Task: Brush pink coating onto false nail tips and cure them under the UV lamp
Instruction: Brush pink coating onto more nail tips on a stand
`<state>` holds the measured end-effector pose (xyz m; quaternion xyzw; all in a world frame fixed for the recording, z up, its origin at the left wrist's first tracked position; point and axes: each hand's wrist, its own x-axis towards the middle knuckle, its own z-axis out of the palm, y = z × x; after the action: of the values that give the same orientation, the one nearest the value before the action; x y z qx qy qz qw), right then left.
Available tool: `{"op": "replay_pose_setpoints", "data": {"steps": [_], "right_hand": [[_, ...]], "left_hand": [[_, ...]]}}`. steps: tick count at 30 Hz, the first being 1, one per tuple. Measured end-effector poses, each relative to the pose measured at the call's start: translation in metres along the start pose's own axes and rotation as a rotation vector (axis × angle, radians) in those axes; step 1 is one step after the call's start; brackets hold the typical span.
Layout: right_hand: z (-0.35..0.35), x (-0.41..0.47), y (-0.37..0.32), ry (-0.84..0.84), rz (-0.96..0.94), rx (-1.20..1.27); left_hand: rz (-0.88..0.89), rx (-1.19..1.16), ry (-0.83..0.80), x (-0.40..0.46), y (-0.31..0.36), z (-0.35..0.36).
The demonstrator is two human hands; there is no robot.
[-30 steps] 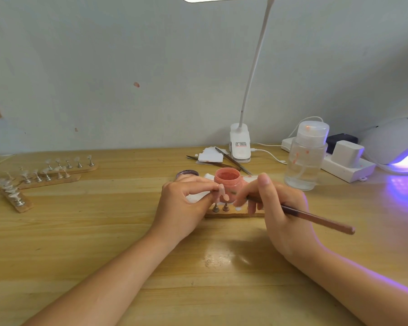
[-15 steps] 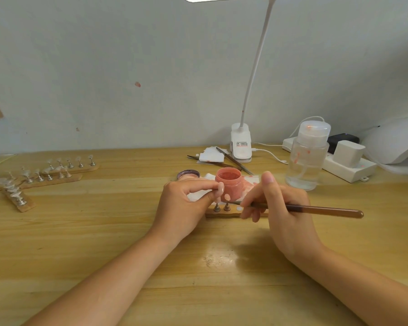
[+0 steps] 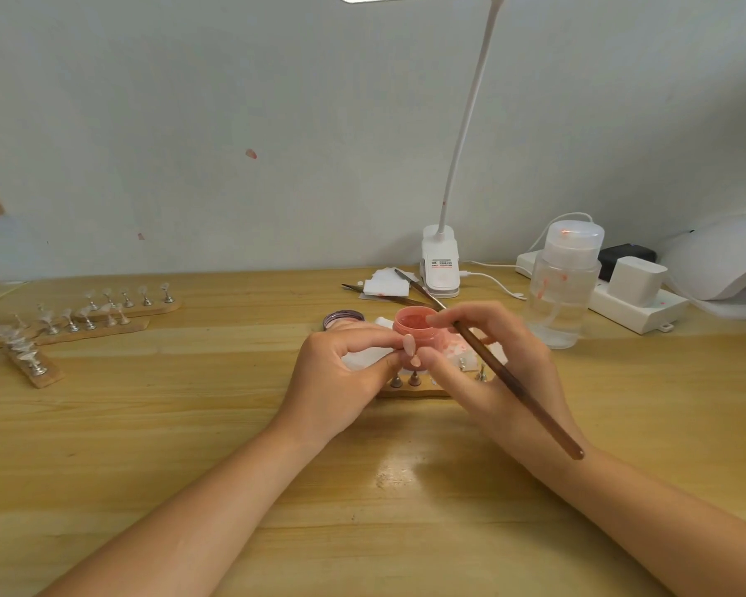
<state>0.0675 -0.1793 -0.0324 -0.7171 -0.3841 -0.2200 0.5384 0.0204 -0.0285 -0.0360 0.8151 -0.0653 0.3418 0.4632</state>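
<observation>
A small printed label with a red heading sits on the white clip base of the desk lamp (image 3: 439, 269) at the bench's (image 3: 190, 424) far edge; its lettering is too small to read.

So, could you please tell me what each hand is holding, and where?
Right hand grips the brush near its front end; left hand pinches a nail tip.

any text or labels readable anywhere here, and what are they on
Nothing can be read.
White label with a red strip on the clip lamp base: print too small and blurred.
Pink jar, clear pump bottle, power strip, UV lamp: no text visible.
</observation>
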Motion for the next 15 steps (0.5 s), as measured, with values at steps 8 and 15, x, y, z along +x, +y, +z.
{"op": "replay_pose_setpoints", "data": {"steps": [8,15], "right_hand": [[0.0028,0.0005,0.0038,-0.107,-0.027,-0.044],[-0.0004,0.0009,0.0052,-0.091,0.020,0.039]], "left_hand": [[-0.038,-0.032,-0.090,-0.0009,0.0015,-0.0002],[-0.027,0.002,-0.091,-0.0012,0.0019,0.0003]]}}
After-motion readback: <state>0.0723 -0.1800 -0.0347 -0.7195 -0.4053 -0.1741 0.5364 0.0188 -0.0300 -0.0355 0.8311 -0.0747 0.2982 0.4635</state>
